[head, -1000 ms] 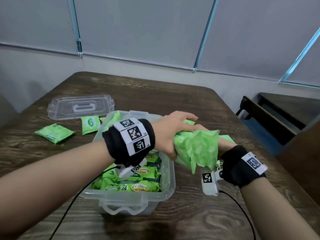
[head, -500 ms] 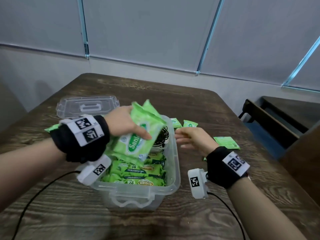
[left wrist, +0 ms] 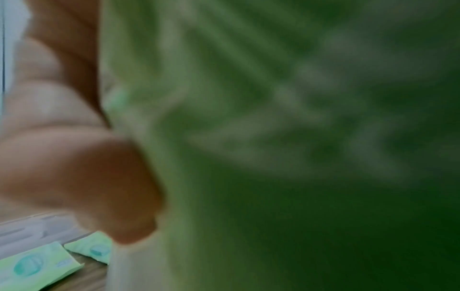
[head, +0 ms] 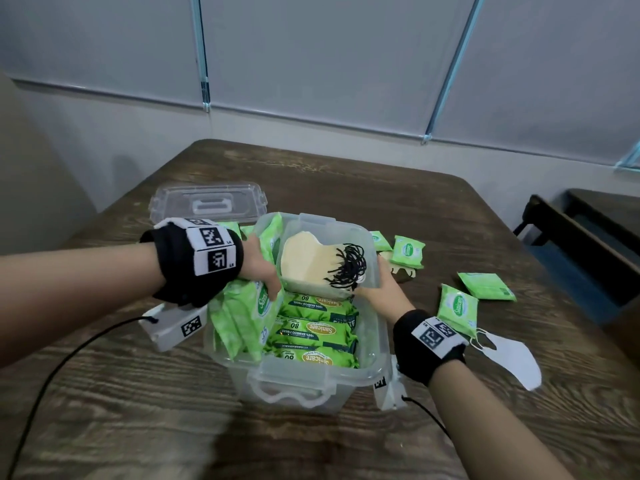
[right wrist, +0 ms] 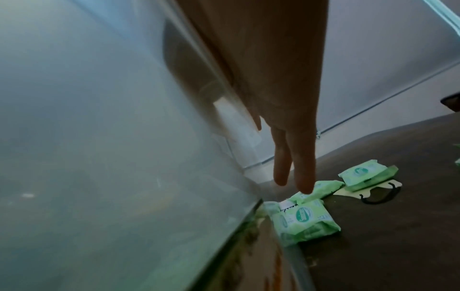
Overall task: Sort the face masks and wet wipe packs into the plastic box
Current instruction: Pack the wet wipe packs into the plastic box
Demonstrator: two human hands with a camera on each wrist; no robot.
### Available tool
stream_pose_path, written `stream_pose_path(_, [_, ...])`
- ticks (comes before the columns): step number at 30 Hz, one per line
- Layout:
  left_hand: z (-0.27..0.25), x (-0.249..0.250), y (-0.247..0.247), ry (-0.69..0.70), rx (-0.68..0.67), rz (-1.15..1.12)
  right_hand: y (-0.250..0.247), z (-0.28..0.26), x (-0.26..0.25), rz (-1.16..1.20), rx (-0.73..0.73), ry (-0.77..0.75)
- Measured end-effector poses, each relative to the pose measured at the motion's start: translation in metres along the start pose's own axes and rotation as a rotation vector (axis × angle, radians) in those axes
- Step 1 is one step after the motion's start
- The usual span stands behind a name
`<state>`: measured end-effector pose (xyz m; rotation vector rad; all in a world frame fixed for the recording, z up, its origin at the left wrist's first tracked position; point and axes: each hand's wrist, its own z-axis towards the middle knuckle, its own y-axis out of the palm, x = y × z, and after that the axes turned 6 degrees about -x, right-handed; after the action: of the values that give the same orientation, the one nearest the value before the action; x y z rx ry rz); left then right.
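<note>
The clear plastic box (head: pixel 294 375) stands mid-table, with green wet wipe packs (head: pixel 315 334) laid flat in its near part. At its far end leans a stack of cream face masks (head: pixel 308 261) with black ear loops. My left hand (head: pixel 263 271) grips a green wet wipe pack (head: pixel 242 317) standing on edge against the box's left wall; that pack (left wrist: pixel 273 137) fills the blurred left wrist view. My right hand (head: pixel 381 285) is at the right wall, its thumb over the rim near the loops. Its straight fingers (right wrist: pixel 298 157) lie along the wall (right wrist: pixel 99 137) outside.
The box lid (head: pixel 207 202) lies at the back left. Loose packs (head: pixel 407 251) (head: pixel 457 308) (head: pixel 486 285), a white mask (head: pixel 509 355) and a cream mask (right wrist: pixel 373 193) lie to the right of the box. More packs (left wrist: pixel 32 263) lie on its left. A dark bench (head: pixel 588 237) stands beyond the table's right edge.
My left hand took the wipe pack from the right hand, swung it over the box and lowered it along the left wall. The right hand went to the box's right wall.
</note>
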<state>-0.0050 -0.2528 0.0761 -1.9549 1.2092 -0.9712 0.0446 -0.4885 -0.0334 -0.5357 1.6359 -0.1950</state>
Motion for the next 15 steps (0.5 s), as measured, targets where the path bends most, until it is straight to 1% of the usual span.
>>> stream_pose_path(2, [0.006,0.006,0.0,-0.007,-0.025,0.019,0.001,-0.009,-0.008,0.011,-0.014,-0.013])
stream_pose_path(5, [0.01,0.015,0.001,0.004,0.037,0.082,0.003,-0.017,-0.016,0.026,-0.028,-0.009])
stream_pose_path(9, [0.024,0.015,0.011,0.028,0.102,0.42,0.004,-0.018,-0.019,0.077,-0.023,-0.016])
stream_pose_path(10, [0.029,0.012,0.013,0.051,0.103,0.49,0.004,-0.017,-0.018,0.093,-0.023,-0.014])
stream_pose_path(12, [0.035,0.007,0.016,0.074,0.061,0.564,0.004,-0.017,-0.016,0.129,-0.016,-0.016])
stream_pose_path(14, [0.034,0.003,0.015,0.096,0.031,0.561,0.003,-0.019,-0.017,0.14,-0.011,-0.026])
stream_pose_path(15, [0.031,-0.001,0.015,0.146,0.029,0.54,0.003,-0.02,-0.017,0.144,-0.013,-0.031])
